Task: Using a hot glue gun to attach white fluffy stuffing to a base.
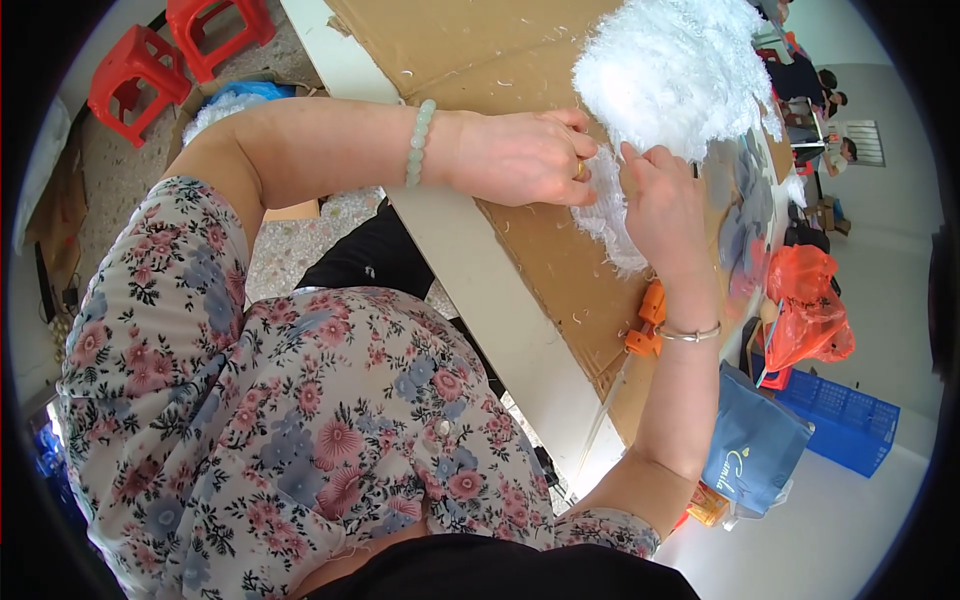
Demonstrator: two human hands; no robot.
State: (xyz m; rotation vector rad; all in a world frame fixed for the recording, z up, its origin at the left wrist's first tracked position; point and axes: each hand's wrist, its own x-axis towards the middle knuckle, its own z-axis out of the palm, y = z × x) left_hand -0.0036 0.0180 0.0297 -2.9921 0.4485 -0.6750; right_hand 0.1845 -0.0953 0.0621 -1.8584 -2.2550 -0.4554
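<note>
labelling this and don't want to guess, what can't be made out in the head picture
All in the head view:
Left hand: fingertips hidden by its own knuckles; grip unclear.
Right hand: fingertips partly hidden by its curled fingers; grip unclear.
Small white fluffy piece: partly covered by the hands.
Orange object: partly behind the right forearm; kind unclear.
Red bag: contents hidden by its crumpled sides.
Background person: too small to tell the activity.

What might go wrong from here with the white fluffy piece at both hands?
Its strands might snag on the ring worn on the left hand. The white fluffy piece lies close to the white fluffy pile, so the two might tangle. The right hand might nudge the nearby orange object.
</note>
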